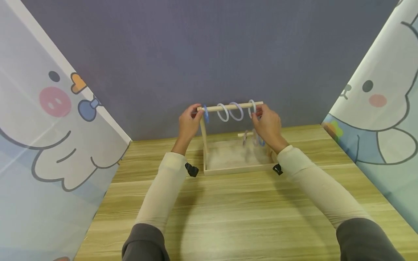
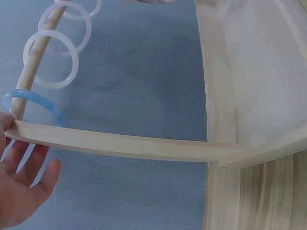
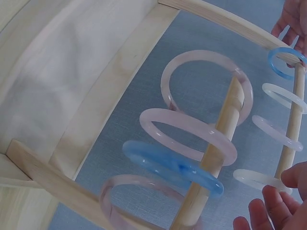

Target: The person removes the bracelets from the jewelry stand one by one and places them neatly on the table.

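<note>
A wooden bangle rack (image 1: 241, 168) has a long upper rod (image 1: 213, 108) and a shorter lower rod (image 3: 223, 124). My left hand (image 1: 190, 123) grips the rack's upper left corner, thumb and fingers around the top of the side post (image 2: 110, 140). Close to it hangs a blue bangle (image 1: 206, 114). Farther right on that rod hang a white bangle (image 2: 52, 85) and a pale lilac bangle (image 1: 241, 116). At the rod's right end, my right hand (image 1: 268, 125) pinches another white bangle (image 3: 254, 177), which encircles the rod.
On the lower rod hang several bangles, among them a pinkish one (image 3: 192, 55) and a blue one (image 3: 163, 165). The rack's tray base stands on the wooden table (image 1: 228, 217), near the grey back wall (image 1: 209, 54). Cartoon-printed panels (image 1: 26, 108) flank both sides.
</note>
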